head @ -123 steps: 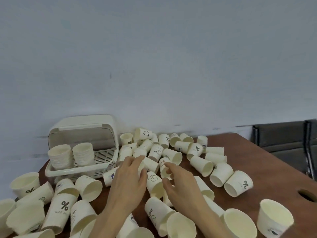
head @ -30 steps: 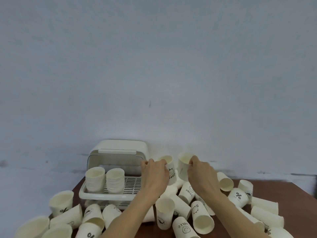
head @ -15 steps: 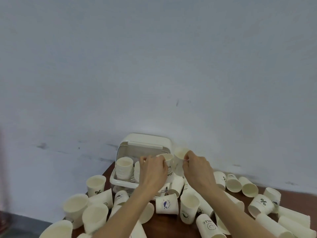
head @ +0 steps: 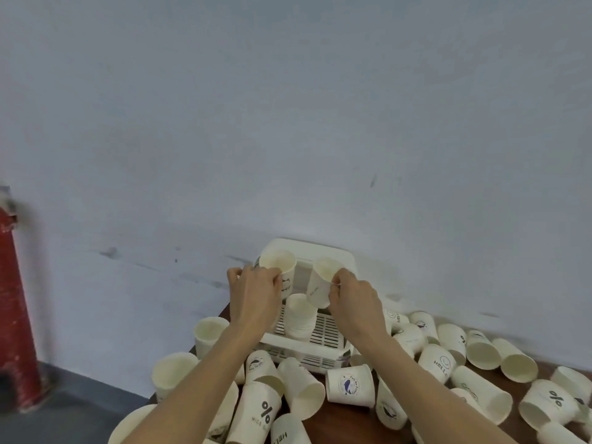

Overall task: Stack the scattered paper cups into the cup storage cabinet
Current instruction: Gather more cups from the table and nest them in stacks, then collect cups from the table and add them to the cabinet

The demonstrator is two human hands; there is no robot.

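The white cup storage cabinet (head: 333,340) stands at the table's back left corner with its lid raised. A stack of paper cups (head: 301,315) sits upright on its slatted floor. My left hand (head: 253,296) grips one paper cup (head: 278,263) above the cabinet's left side; a second stack there is hidden behind this hand. My right hand (head: 352,299) pinches the rim of another paper cup (head: 320,283), tilted just above the visible stack. Several loose paper cups (head: 350,385) lie scattered on the brown table around the cabinet.
A grey-white wall rises close behind the cabinet. The table's left edge (head: 192,347) drops to a grey floor, where a red post (head: 16,299) stands at far left. Cups crowd the table in front of and right of the cabinet.
My view has swung left and down, so the cabinet sits more central. Both hands have carried their cups over the cabinet; the right cup now hangs above the visible stack.
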